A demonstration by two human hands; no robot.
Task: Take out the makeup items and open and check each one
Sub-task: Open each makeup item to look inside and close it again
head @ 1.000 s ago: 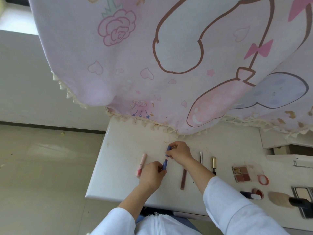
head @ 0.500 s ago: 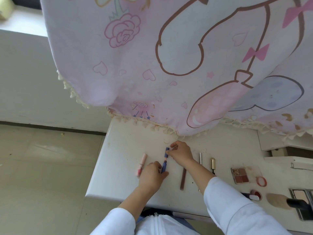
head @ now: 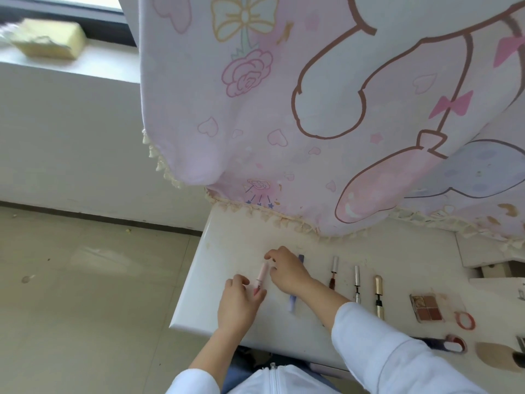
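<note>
A home room, likely a bedroom corner: a white table (head: 227,240) strewn with makeup stands against a pale wall. Over its far edge hangs a pink cartoon-print cloth (head: 284,109) (hearts, roses, bows), tasselled; a window sill (head: 85,52) runs beyond its left, tiled floor (head: 85,280) below.

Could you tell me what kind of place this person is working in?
Probably a bedroom or dorm room at home: a white desk laid out with makeup such as an eyeshadow palette, a pink cartoon-print curtain with tassel trim hanging over it, and a window sill by a tiled floor.
</note>
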